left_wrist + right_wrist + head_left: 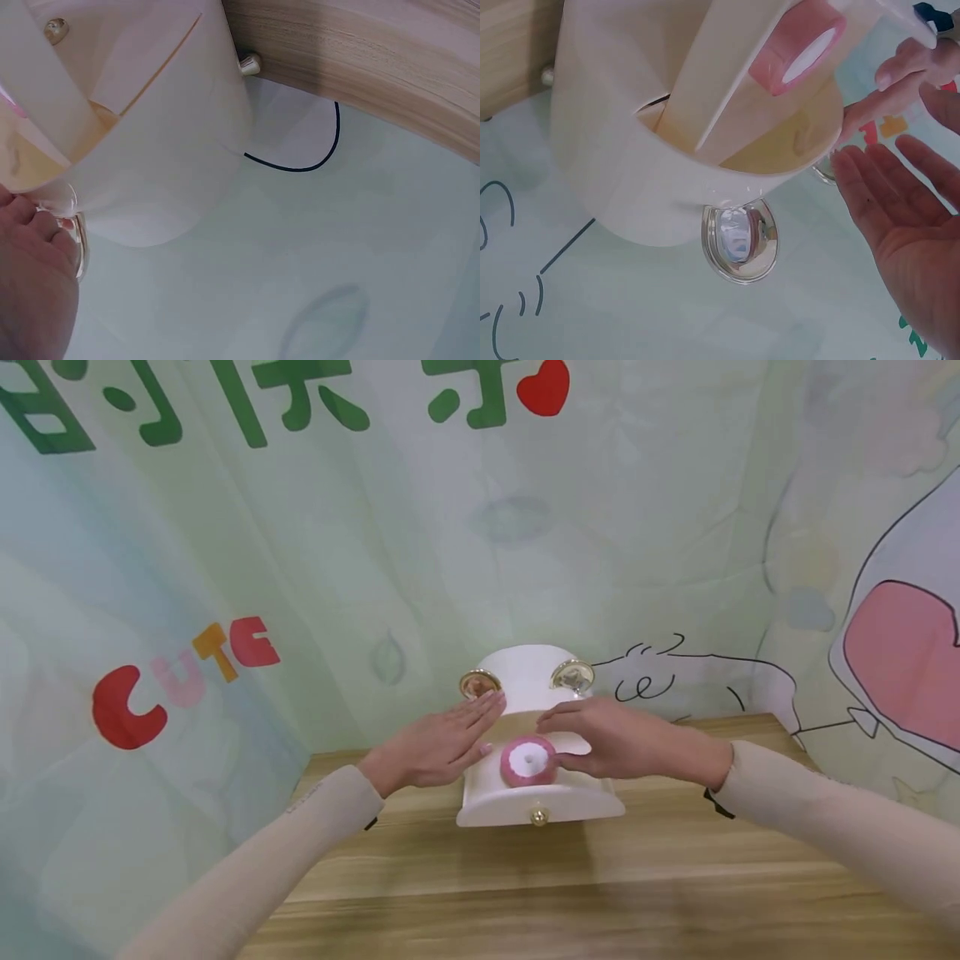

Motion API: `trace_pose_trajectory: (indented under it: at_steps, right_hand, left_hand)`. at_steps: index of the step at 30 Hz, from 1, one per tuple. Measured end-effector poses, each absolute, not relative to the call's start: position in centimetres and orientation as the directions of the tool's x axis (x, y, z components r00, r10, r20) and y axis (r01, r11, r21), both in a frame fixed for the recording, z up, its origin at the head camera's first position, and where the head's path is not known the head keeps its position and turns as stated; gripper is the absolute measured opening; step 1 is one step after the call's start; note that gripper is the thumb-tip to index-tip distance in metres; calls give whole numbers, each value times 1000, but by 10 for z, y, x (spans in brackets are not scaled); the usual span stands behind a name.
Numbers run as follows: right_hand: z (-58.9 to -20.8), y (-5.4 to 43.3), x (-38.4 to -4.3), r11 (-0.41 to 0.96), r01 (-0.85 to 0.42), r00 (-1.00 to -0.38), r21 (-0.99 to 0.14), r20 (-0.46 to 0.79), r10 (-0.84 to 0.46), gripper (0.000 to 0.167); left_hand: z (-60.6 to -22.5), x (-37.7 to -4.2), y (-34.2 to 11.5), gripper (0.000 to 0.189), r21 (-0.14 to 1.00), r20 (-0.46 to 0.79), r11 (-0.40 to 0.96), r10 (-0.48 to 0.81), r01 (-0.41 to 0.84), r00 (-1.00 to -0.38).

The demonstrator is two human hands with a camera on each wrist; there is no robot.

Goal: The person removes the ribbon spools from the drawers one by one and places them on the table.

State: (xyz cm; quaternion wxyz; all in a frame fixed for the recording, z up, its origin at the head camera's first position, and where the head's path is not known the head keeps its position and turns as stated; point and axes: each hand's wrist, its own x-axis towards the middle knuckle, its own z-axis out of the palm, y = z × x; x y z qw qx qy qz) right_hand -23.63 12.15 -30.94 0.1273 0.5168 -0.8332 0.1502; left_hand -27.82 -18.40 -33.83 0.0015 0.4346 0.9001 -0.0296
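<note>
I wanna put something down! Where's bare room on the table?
The table is bare in front of the knob, and between the box and right sleeve. It's crowded around the roll: left grip on one side, right grip on the other.

Long cream sleeves [817, 810], a small black piece [719, 804] at each cuff [731, 767].

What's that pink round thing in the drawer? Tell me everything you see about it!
The pink round thing is short and drum-shaped, with smooth-looking pink sides and a white disc on top. I can't tell its material. It rests, white face up, in the pulled-out white drawer, near the front. The right hand is close by, but neither hand touches it.
</note>
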Motion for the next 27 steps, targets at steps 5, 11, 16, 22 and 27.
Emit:
trace_pose_trajectory:
  at_steps: [5,11,16,22,27]
  right_hand:
    - [-309,112,-247,418,-901,-434,-116,248,-866,40]
    - [-312,99,-262,395,-902,-419,-173,132,-898,45]
    - [-316,87,-269,381,-902,-400,-203,61,-914,39]
    - [-318,73,-274,400,-907,-401,-134,-14,-916,43]
    - [-318,65,-274,415,-907,-408,-73,-97,-908,45]
  left_hand:
    - [-341,-278,-185,68,-52,-18,608,793,792,-609]
    - [-340,-279,-184,67,-62,-15,602,797,796,-604]
    - [-340,-279,-184,67,-75,-8,592,804,802,-595]
    - [-338,-279,-183,66,-79,-9,591,805,803,-594]
    - [-337,-278,-182,67,-92,-12,594,802,799,-598]
